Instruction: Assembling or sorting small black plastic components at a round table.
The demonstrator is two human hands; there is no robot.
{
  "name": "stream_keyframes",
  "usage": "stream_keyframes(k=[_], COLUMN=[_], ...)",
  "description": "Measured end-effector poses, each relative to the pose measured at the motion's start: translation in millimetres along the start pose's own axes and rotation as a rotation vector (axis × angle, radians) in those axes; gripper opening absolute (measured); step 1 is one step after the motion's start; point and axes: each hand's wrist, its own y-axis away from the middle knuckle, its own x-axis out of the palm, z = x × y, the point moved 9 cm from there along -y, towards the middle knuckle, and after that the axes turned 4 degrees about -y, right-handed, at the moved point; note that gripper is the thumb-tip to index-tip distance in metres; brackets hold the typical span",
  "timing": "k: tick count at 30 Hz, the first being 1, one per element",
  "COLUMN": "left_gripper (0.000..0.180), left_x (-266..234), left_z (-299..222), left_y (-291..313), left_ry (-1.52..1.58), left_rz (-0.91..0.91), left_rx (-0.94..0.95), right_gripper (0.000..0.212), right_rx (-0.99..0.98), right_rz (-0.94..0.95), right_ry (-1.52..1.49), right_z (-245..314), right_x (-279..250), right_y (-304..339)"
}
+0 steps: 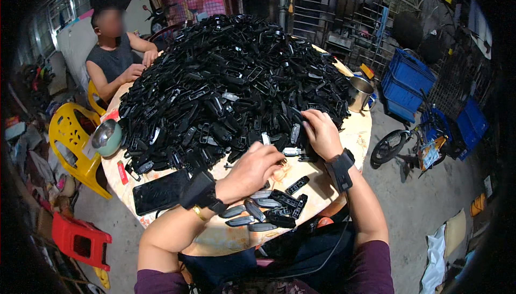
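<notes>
My left hand (248, 170) is hovering near loose parts (255, 210) | my right hand (325, 137) is resting at the black heap (231, 79) | I cannot tell whether fingers (271, 157) are clamping anything

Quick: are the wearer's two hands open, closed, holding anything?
Left hand: loosely curled; any hold cannot be told.
Right hand: half-curled at the heap of black parts; any hold cannot be told.

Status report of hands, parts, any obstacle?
Left hand and right hand at near edge of black parts heap. Smaller group nearer the camera. Dark flat device left of left hand, seemingly not blocking.
</notes>
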Motion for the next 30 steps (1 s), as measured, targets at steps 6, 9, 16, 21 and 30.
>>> stream_keyframes(k=[6, 9, 16, 21, 30], left_gripper=[0.029, 0.028, 0.022, 0.025, 0.038], left_x=[11, 13, -17, 2, 4], left_z=[10, 8, 23, 55, 36], left_y=[-4, -3, 2, 14, 14], left_ry=[-0.177, -0.167, 0.234, 1.024, 1.391], left_rz=[0.037, 0.071, -0.229, -0.139, -0.022], left_rx=[-0.017, 0.011, -0.186, -0.601, -0.544], right_gripper=[0.013, 0.01, 0.026, 0.032, 0.029], right_rx=[0.153, 0.202, 0.149, -0.178, -0.039], right_rz=[0.088, 0.102, -0.042, 0.076, 0.107], right_ry=[0.064, 0.002, -0.433, -0.47, -0.504], right_z=[-8, -6, 31, 94, 94], right_x=[15, 15, -15, -21, -13], right_y=[-7, -3, 6, 18, 30])
